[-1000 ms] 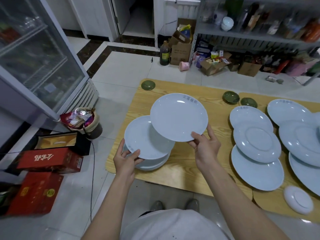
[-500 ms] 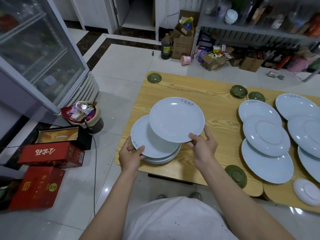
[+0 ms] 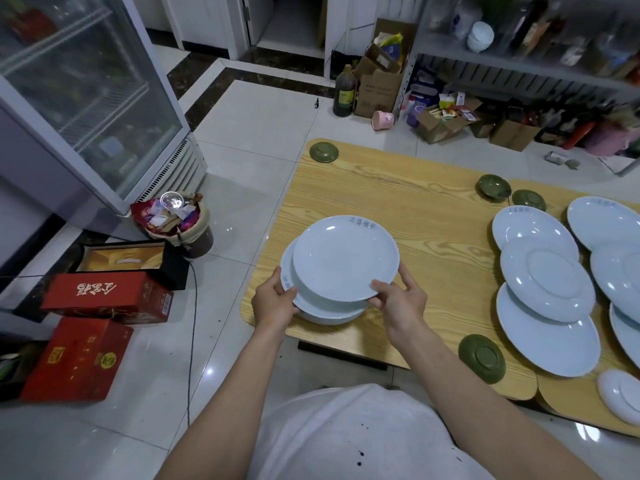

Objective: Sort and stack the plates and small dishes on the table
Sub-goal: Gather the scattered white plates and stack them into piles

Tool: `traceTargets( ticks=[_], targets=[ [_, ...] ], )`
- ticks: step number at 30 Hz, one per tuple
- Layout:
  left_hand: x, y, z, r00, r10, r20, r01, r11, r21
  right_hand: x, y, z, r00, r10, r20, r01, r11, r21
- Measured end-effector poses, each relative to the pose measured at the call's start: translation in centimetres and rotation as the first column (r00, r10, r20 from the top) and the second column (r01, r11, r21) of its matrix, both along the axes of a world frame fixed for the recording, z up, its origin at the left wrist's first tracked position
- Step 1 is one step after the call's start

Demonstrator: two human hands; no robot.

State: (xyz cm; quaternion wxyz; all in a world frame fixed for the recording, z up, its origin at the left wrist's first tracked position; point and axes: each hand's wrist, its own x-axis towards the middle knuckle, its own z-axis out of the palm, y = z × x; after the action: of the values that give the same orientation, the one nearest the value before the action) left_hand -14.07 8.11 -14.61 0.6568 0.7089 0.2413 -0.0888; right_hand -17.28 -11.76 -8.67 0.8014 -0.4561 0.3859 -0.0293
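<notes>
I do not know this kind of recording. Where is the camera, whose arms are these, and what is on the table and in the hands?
There is no machine: a person wears one camera on the head, so you look down along their own arms. The right hand pinches the rim of a white plate above a stack of plates, whose edge the left hand grips. The stack stands on a wooden table. Further right lie more white plates, overlapping, and small green dishes are scattered about.

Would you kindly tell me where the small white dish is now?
The small white dish sits low right in the head view, at the near edge of the table, right of the nearest green saucer, beside a large plate.
</notes>
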Motion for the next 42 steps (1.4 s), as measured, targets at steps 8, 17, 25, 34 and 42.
traceTargets(
  ticks=[8,17,25,34,42],
  targets=[
    [0.2,0.6,1.0,1.000,0.006,-0.016,-0.008,0.992,-0.125,-0.1,0.2,-0.8,0.995,0.087,-0.049,-0.089,0.995,-0.045],
    [0.3,1.4,1.2,0.995,-0.100,-0.010,0.098,0.989,-0.107,0.2,0.2,-1.6,0.989,0.131,-0.073,-0.136,0.989,-0.057],
    [0.4,1.5,0.3,0.996,-0.089,-0.031,0.088,0.996,-0.034,0.2,-0.3,-2.4,0.971,0.189,-0.144,-0.214,0.960,-0.182],
    [0.3,1.4,0.6,0.996,-0.085,-0.036,0.084,0.996,-0.023,0.6,-0.7,-2.3,0.943,0.245,-0.227,-0.326,0.820,-0.471],
    [0.2,1.4,1.2,0.996,-0.091,-0.022,0.090,0.995,-0.040,1.1,-0.5,-3.1,0.927,0.264,-0.266,-0.364,0.804,-0.471]
  ],
)
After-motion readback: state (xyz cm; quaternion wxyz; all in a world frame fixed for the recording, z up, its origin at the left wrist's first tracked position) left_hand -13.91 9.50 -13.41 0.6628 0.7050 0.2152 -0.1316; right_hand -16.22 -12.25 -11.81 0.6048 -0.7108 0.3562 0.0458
